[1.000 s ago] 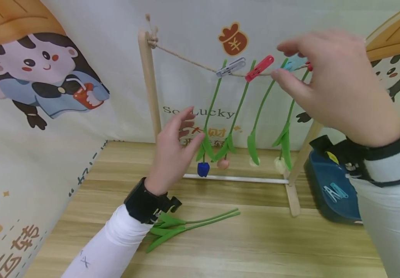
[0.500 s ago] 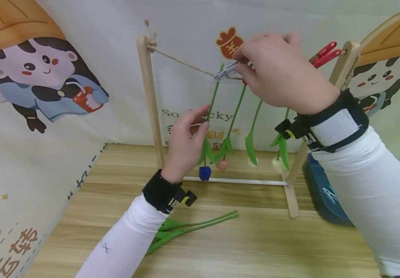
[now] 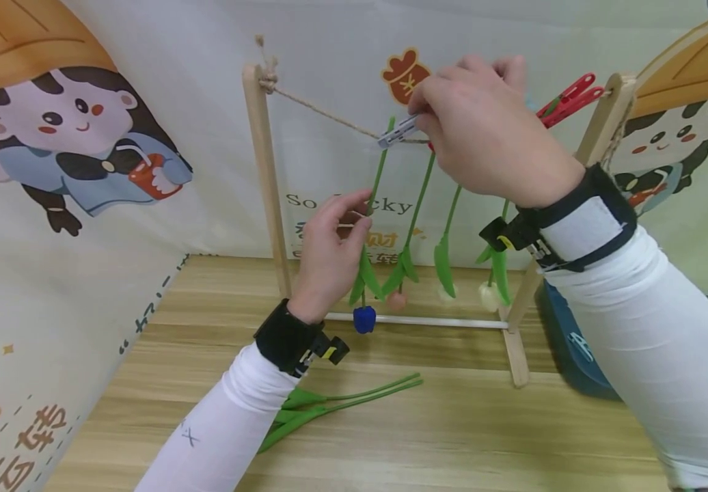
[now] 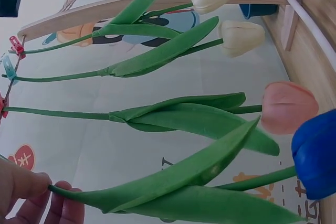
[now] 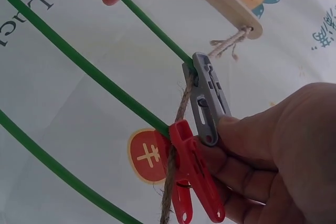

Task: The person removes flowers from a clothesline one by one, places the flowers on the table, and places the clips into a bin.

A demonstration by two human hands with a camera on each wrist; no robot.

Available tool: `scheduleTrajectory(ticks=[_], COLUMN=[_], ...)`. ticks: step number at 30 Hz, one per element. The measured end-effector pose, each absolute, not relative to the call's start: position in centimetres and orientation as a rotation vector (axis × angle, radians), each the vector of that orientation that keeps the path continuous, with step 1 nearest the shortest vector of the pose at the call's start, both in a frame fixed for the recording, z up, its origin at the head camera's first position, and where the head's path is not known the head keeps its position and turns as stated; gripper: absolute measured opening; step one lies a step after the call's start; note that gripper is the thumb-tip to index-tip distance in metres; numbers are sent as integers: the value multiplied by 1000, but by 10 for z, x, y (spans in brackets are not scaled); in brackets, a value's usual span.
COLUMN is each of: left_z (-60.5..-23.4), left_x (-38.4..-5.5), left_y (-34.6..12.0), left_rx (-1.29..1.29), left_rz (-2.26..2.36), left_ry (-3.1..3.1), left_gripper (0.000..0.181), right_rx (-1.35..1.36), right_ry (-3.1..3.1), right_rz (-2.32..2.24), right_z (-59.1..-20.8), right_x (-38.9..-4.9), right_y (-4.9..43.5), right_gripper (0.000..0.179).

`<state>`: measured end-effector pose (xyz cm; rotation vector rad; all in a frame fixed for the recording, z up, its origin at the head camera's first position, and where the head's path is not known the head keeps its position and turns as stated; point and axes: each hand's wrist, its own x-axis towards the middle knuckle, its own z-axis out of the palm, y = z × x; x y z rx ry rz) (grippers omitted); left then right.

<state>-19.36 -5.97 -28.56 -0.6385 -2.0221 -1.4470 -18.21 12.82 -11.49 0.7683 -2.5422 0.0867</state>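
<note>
My right hand (image 3: 492,133) pinches the handle end of a grey clothespin (image 5: 207,100) on the rope (image 3: 323,114) between thumb and fingers. The clothespin's other end sits at the top of a green stem (image 5: 147,22), whose tip sticks up above the rope. Lower on that stem, my left hand (image 3: 332,249) pinches it just above the leaves (image 4: 178,177). This is an artificial tulip, hanging head down with a blue bloom (image 4: 317,156). Close beside the grey clothespin, a red clothespin (image 5: 194,171) clips another stem to the rope, partly hidden by my right hand in the head view.
A pink tulip (image 4: 289,107) and two white tulips (image 4: 241,38) hang farther right. The rope runs between posts of a wooden frame (image 3: 262,164) with a white lower bar (image 3: 440,322). Loose green stems (image 3: 366,398) lie on the table in front; a blue bin (image 3: 566,348) stands right.
My right hand has moved left along the rope and taken hold of the grey clothespin. My left hand has moved right onto the stem, and the blue tulip hangs slightly lower.
</note>
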Motion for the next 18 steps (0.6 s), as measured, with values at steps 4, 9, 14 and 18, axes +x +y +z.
scheduleTrajectory(ticks=[4,9,14,18], left_z=[-285,-287,-291,-294], left_x=[-193,-192,-191,-188], left_y=[-61,-64,-67,-70], left_rx=[-633,-615,-601,-595], left_rz=[-1435,-1413,-1389,-1380], left_ry=[-2034,-2067,-2091,-2088], left_gripper=[35,35,35,35], right_rx=[767,749,728,729], right_ry=[-2496,-2448,-2401,-2351], right_rz=[109,127,147,161], right_z=[-115,-118,-119,-120], right_x=[-181,-181,-182,-182], right_y=[128,129,129,129], right_gripper=[25,23,22,24])
